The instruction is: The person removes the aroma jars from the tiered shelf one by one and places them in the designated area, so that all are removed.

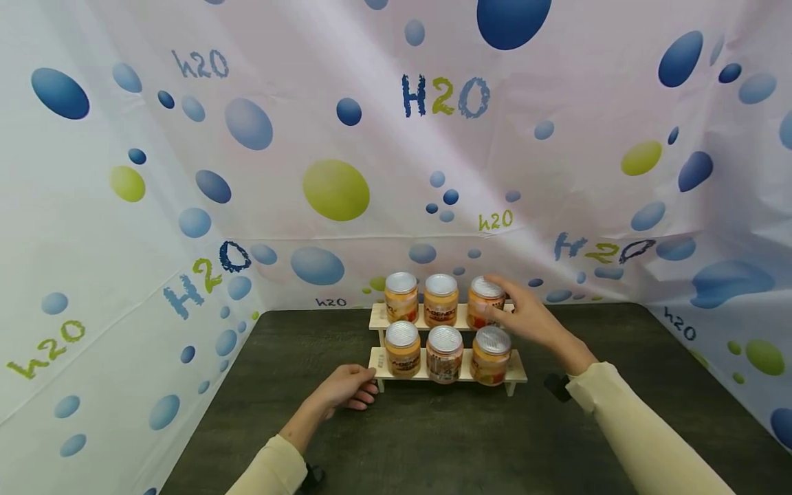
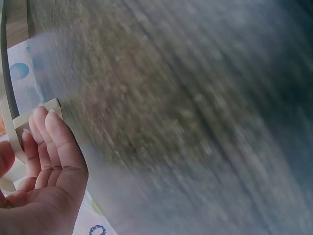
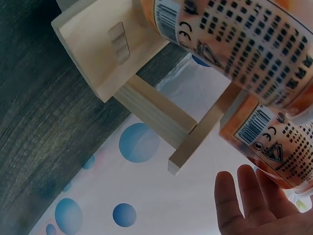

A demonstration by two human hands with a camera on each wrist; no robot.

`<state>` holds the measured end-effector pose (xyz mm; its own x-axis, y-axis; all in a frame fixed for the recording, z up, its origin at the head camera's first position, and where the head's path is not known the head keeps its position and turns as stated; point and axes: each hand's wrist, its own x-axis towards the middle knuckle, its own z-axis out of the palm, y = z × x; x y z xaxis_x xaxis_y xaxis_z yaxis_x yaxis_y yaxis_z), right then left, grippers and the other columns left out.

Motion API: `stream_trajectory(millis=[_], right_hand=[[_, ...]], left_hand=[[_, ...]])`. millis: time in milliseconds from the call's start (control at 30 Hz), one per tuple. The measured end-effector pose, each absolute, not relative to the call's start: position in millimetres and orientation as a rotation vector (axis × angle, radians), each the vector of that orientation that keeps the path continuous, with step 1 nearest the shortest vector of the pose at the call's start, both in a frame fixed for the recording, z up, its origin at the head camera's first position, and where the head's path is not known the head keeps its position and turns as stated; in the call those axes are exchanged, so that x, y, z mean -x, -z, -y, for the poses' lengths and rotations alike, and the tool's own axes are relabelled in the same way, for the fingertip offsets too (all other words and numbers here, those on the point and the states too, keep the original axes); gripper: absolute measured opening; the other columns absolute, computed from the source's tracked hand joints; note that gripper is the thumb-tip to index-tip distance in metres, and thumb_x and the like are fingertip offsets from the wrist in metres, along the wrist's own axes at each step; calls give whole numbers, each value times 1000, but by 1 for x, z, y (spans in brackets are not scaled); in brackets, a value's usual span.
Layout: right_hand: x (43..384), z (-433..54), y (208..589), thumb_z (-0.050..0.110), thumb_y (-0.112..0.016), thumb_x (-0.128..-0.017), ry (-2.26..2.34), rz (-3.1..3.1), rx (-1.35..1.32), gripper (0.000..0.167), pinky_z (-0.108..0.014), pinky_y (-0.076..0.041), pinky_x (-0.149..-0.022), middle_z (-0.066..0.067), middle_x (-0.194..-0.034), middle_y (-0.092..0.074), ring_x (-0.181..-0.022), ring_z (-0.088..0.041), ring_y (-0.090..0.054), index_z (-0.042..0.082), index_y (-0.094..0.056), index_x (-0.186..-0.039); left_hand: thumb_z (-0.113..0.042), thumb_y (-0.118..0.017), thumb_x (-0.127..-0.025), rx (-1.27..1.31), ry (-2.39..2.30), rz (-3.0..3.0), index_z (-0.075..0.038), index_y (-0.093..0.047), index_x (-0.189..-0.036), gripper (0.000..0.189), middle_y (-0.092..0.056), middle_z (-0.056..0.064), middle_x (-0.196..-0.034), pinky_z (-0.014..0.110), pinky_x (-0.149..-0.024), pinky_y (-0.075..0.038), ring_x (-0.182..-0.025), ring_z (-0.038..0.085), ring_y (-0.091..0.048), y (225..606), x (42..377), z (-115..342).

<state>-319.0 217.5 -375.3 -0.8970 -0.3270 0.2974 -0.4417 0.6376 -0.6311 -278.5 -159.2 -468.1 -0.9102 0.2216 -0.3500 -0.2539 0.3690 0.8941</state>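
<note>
A pale wooden two-tier stand point(image 1: 516, 371) bears three jars with silvery lids and orange contents on each tier. My left hand point(image 1: 349, 386) pinches the left end of its lower shelf point(image 1: 379, 359), the thumb on top. In the left wrist view, the curled fingers point(image 2: 61, 142) lie under that shelf end. My right hand point(image 1: 526, 313) grips the right-hand jar point(image 1: 476, 309) of the upper tier, thumb in front and a finger by the lid. Below it stands the lower right jar point(image 1: 491, 357). From the right wrist, the gripped jar point(image 3: 274, 142) shows a barcode, with fingers beside it.
The stand is on a dark wood-patterned table point(image 1: 445, 440), near its back edge. Behind and at the sides hangs a white sheet point(image 1: 383, 158) printed with blue and green drops. Upper left jar point(image 1: 401, 299) and upper middle jar point(image 1: 441, 302) stand beside the gripped one.
</note>
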Motion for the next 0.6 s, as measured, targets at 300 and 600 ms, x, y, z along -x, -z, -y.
stream_trajectory(millis=[300, 600], right_hand=[[319, -215, 377, 43, -68, -95, -1162, 2738, -543, 76, -46, -54, -81, -20, -134, -55, -113, -36, -58, 14, -34, -156], [323, -212, 376, 46, -68, -95, -1120, 2734, -520, 73, -39, -52, -76, -18, -126, -59, -104, -32, -60, 16, -37, -154]], left_hand=[[-32, -50, -107, 46, -1575, -2215, 1, -64, -108, 36, -68, 6, -91, 27, -65, -59, -72, 10, -66, 472, 280, 156], [-31, -51, -106, 67, -1566, -2244, 0, -64, -107, 34, -69, 6, -89, 28, -63, -59, -70, 10, -66, 467, 282, 156]])
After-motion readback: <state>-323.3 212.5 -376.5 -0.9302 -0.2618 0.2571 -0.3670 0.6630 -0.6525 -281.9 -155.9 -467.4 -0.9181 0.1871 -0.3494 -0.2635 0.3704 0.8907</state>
